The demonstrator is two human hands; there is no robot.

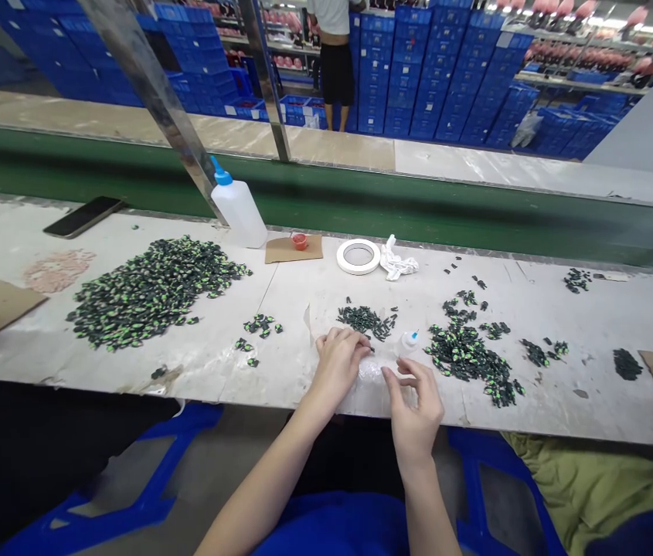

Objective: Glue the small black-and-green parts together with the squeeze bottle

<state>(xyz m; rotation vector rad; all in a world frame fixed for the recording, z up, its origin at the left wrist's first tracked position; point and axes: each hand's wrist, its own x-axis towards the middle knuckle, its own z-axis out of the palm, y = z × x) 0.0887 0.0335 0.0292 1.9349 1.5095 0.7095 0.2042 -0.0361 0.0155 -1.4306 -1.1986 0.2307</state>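
Note:
My left hand [338,361] rests on the bench with its fingers pinched round a small dark piece [371,349], just below a loose pile of small dark pieces [364,320]. To its right, my right hand [415,394] is raised a little, thumb and forefinger curved towards each other; whether anything is between them is too small to tell. A small clear bottle with a blue tip [409,341] stands just above my right hand. Crumpled clear plastic [370,372] lies between the hands. Right of the bottle spreads a pile of dark and green pieces [468,351].
A large green-flecked pile [152,289] lies left. Farther back are a white bottle [240,208], cardboard [280,249] with a red cap [299,242], a tape roll [358,255] and crumpled tissue [397,260]. A phone [83,217] lies back left. A person [335,62] stands beyond.

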